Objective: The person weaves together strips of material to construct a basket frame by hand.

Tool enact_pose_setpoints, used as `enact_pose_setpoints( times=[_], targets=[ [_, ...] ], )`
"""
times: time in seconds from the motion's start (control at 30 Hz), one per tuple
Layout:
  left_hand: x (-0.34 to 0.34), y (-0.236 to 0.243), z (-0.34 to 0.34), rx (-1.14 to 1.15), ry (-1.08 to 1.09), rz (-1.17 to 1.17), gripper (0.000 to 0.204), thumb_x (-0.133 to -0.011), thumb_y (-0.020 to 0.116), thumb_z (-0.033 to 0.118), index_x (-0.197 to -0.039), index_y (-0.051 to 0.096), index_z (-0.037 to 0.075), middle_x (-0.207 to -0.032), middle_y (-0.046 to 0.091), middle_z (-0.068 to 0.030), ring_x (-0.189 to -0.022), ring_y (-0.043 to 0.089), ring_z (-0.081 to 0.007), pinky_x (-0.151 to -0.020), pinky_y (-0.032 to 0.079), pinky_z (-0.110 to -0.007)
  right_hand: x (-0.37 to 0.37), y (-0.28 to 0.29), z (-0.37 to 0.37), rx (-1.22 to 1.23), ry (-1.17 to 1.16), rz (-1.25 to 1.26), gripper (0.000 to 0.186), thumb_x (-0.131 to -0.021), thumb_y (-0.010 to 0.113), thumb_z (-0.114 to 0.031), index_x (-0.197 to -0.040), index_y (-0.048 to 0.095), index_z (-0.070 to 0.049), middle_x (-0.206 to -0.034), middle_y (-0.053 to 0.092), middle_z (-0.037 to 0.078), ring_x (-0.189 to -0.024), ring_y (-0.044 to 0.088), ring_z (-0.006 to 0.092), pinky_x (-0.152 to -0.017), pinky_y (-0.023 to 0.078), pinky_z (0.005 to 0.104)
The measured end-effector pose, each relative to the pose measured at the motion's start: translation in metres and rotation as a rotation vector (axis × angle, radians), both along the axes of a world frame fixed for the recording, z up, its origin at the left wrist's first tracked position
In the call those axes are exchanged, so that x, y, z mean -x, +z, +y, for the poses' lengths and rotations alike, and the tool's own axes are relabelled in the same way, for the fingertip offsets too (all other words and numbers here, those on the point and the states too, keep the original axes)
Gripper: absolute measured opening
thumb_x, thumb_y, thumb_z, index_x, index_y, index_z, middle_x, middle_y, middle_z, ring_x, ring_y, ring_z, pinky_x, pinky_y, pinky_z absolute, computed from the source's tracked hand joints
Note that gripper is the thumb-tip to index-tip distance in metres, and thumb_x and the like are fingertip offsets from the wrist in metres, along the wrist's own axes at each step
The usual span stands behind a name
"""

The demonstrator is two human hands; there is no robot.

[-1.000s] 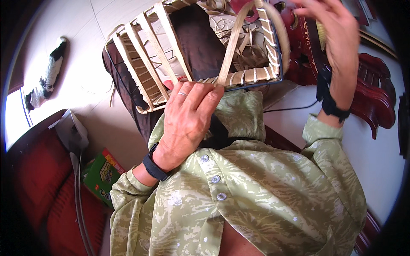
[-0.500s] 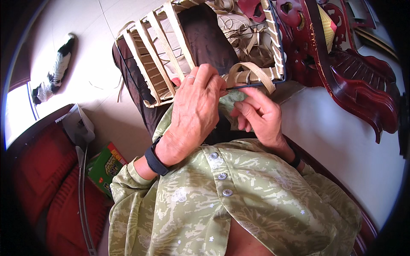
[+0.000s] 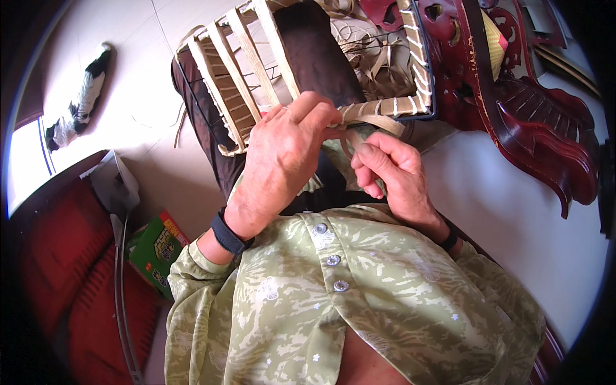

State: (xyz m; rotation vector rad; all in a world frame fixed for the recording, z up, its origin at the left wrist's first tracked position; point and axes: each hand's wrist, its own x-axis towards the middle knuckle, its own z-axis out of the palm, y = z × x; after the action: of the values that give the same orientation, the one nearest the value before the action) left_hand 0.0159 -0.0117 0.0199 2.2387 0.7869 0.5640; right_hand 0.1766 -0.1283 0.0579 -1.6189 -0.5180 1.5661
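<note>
A rectangular wire frame (image 3: 431, 80) with tan strips wound around its edges lies across my knees. Several flat tan strips (image 3: 249, 54) span its left part. My left hand (image 3: 282, 151) is closed over the near edge of the frame, its fingertips pinching the edge and the strip there; the fingers partly hide the spot. To its right, my right hand (image 3: 396, 170) has thumb and forefinger pinched on a thin tan strip (image 3: 348, 142) running up toward the left hand. A loose fold of strip (image 3: 384, 123) lies along the near edge above my right hand.
Beyond the frame, a tangle of loose strips (image 3: 378, 54) lies on the floor. Carved dark red wooden furniture (image 3: 507, 122) stands at the right. A black-and-white animal (image 3: 83, 99) lies far left. A green box (image 3: 156, 253) and a red seat (image 3: 51, 256) are at the left.
The strip's raised loop has been drawn flatter along the near edge. My right hand has moved slightly down, away from the frame, and its fingers have closed on the strip.
</note>
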Motion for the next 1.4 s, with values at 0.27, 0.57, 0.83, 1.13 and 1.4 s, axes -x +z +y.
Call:
enact_pose_setpoints(
  times=[0.27, 0.57, 0.83, 1.13, 1.4],
  targets=[
    [0.005, -0.002, 0.001, 0.059, -0.046, -0.074, 0.018, -0.080, 0.072, 0.003, -0.097, 0.065, 0.007, -0.105, 0.065, -0.0064, -0.090, 0.067, -0.0312, -0.077, 0.055, -0.038, -0.002, 0.007, 0.001, -0.015, -0.146, 0.195, 0.027, -0.103, 0.058, -0.029, -0.089, 0.061, -0.006, -0.066, 0.053, -0.001, -0.053, 0.044, 0.0043, -0.047, 0.032, 0.0191],
    [0.007, -0.003, -0.006, -0.048, -0.041, -0.078, 0.023, -0.078, 0.069, 0.002, -0.099, 0.067, 0.011, -0.101, 0.065, -0.0031, -0.085, 0.065, -0.0275, -0.074, 0.053, -0.037, -0.002, 0.008, -0.007, -0.016, -0.162, 0.207, 0.028, -0.103, 0.057, -0.029, -0.088, 0.061, -0.006, -0.065, 0.050, -0.002, -0.054, 0.041, 0.0042, -0.047, 0.031, 0.0191],
    [0.005, -0.004, -0.013, -0.187, -0.103, -0.020, 0.034, -0.073, 0.063, 0.002, -0.105, 0.066, 0.012, -0.100, 0.061, -0.0015, -0.089, 0.063, -0.0224, -0.078, 0.048, -0.037, -0.002, 0.010, -0.010, -0.217, 0.262, -0.504, 0.021, -0.100, 0.061, -0.019, -0.087, 0.064, -0.002, -0.066, 0.060, 0.001, -0.055, 0.054, 0.0070, -0.050, 0.042, 0.0258],
    [0.005, -0.001, -0.011, -0.154, -0.022, -0.048, 0.026, -0.078, 0.072, 0.005, -0.103, 0.065, 0.010, -0.098, 0.068, -0.0014, -0.090, 0.065, -0.0230, -0.096, 0.042, -0.042, -0.007, 0.028, 0.011, -0.603, 0.379, -0.891, 0.017, -0.078, 0.081, -0.011, -0.082, 0.067, -0.002, -0.077, 0.057, 0.008, -0.080, 0.060, 0.0222, -0.070, 0.048, 0.0334],
    [-0.005, -0.008, -0.013, -0.434, -0.120, -0.169, 0.018, -0.080, 0.064, 0.010, -0.097, 0.058, 0.012, -0.093, 0.064, -0.0036, -0.080, 0.064, -0.0190, -0.104, 0.038, -0.052, -0.007, 0.047, 0.003, -0.639, 0.430, -0.835, 0.025, -0.075, 0.085, -0.017, -0.075, 0.064, -0.003, -0.072, 0.060, 0.006, -0.075, 0.059, 0.0219, -0.065, 0.046, 0.0338]
  ],
)
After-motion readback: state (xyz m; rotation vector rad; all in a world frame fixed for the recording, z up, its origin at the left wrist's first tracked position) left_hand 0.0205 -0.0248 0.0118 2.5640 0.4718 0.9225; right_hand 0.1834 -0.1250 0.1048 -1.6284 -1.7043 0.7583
